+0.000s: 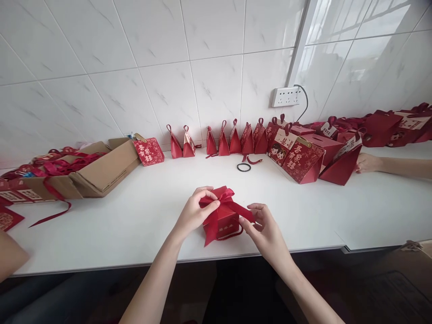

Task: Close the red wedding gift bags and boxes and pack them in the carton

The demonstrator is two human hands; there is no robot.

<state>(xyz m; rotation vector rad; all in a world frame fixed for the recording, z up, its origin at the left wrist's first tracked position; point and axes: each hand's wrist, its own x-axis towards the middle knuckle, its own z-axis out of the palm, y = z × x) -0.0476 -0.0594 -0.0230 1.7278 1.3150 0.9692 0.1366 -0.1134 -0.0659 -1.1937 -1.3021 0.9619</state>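
A small red gift box point(228, 225) stands on the white table in front of me, with gold lettering on its near side and a twisted red cord at its base. Tied across its top is a red satin ribbon point(211, 227) with a bow loop and two loose tails. The thumb and forefinger of my left hand point(199, 209) pinch this ribbon by the knot. My right hand point(265, 229) is at the box's right side, its thumb and fingers apart around the right-hand tail, not closed on it.
Along the wall stand several red triangular gift boxes point(235, 140), with larger ones point(303, 157) to the right. A cardboard box point(104, 168) holds ribbons at left. A black ring point(243, 167) lies mid-table. Another person's hand point(367, 163) touches a box at right; an arm point(11, 256) shows at left.
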